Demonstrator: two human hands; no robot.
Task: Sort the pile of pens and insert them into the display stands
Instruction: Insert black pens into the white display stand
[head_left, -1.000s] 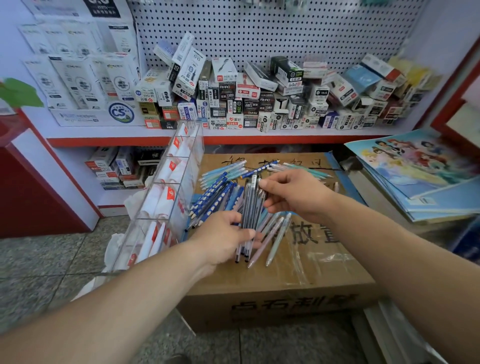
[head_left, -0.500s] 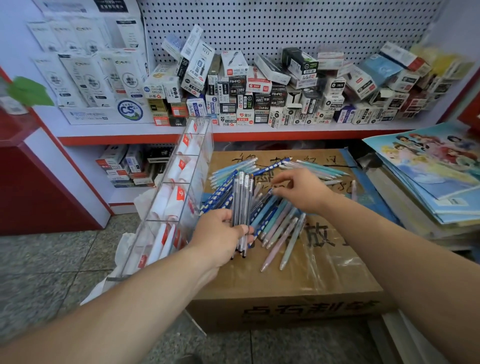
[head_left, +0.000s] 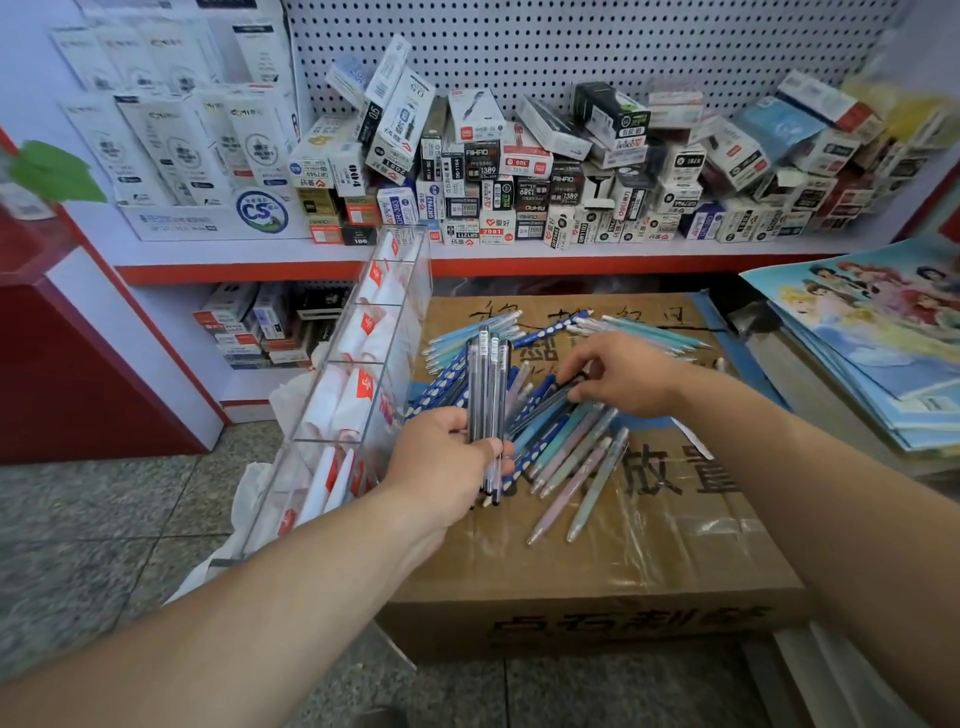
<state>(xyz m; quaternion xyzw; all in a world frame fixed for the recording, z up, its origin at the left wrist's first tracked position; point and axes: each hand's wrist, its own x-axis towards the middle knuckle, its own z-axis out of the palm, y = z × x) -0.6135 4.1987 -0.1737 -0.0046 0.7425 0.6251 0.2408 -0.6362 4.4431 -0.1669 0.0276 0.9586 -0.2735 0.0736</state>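
Pile of pens: lay heaped on top of cardboard box. Bundle of dark pens: stood upright, gripped in left hand, fingers curled round. Dark pen: pinched at upper end by right hand, over pile. Clear display stand: leaned just left of box.

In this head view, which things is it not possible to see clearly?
Head view: pen count in the bundle; the pens overlap, and the left hand covers part.
Head view: end of the dark pen that the right hand pinches; the hand covers it.
Head view: stand, lower corner; the left arm hides it.
Head view: shelf boxes at far right; blurred.
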